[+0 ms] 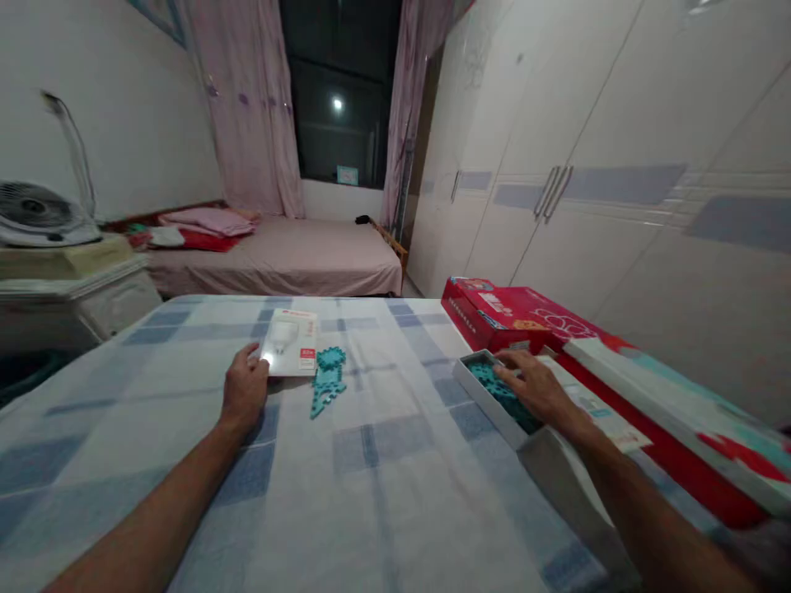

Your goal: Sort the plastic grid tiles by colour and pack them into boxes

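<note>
My left hand [245, 389] rests on the checked tablecloth [383, 461], its curled fingers touching the near left corner of a white glossy card [290, 342] with a red label. Just right of that card lies a teal assembled shape [327, 379] made of small puzzle-like pieces. My right hand [535, 385] reaches into a shallow white box [473, 387] holding teal pieces [485, 375]; its fingers are bent down among them and what they grip is hidden.
A red box [512, 313] and a long white lid with red and teal print [680, 412] lie along the table's right side. Behind stand a bed [278, 251], a white wardrobe [587, 181], a dark window [339, 91], and a fan [37, 214] at left.
</note>
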The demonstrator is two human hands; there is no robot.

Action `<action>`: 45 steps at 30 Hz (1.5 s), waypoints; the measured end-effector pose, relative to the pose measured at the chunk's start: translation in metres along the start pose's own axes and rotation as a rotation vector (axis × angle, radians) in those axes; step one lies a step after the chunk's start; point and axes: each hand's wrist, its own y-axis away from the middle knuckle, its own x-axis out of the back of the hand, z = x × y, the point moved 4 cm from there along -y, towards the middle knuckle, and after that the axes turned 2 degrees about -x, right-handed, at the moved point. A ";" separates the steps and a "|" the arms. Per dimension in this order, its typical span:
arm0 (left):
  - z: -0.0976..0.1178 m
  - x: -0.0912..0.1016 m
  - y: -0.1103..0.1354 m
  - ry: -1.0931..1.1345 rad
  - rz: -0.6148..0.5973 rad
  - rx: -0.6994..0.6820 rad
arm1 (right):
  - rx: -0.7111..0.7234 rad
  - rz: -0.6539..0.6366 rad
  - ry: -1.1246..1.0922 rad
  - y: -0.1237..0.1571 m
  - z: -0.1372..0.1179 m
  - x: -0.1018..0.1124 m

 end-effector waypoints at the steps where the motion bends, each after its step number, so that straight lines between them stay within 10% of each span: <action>1: 0.000 0.000 0.000 -0.005 0.007 0.000 | 0.033 -0.040 0.013 0.008 0.003 -0.001; 8: -0.009 -0.005 -0.004 0.093 0.024 0.010 | 0.118 -0.208 0.101 0.041 0.009 0.004; 13: -0.015 -0.006 -0.005 0.138 0.035 0.005 | 0.201 -0.098 0.046 0.025 -0.033 -0.003; 20: -0.022 -0.005 -0.007 0.175 0.093 0.024 | 0.516 -0.334 -0.154 -0.015 -0.148 -0.102; 28: -0.026 -0.007 -0.009 0.187 0.108 0.022 | 0.446 -0.378 -0.055 -0.060 -0.219 -0.192; 37: -0.024 -0.008 -0.009 0.194 0.113 0.034 | 0.342 -0.310 -0.046 -0.070 -0.213 -0.185; 45: -0.023 -0.010 -0.008 0.215 0.115 0.031 | 0.476 -0.535 -0.079 -0.042 -0.214 -0.174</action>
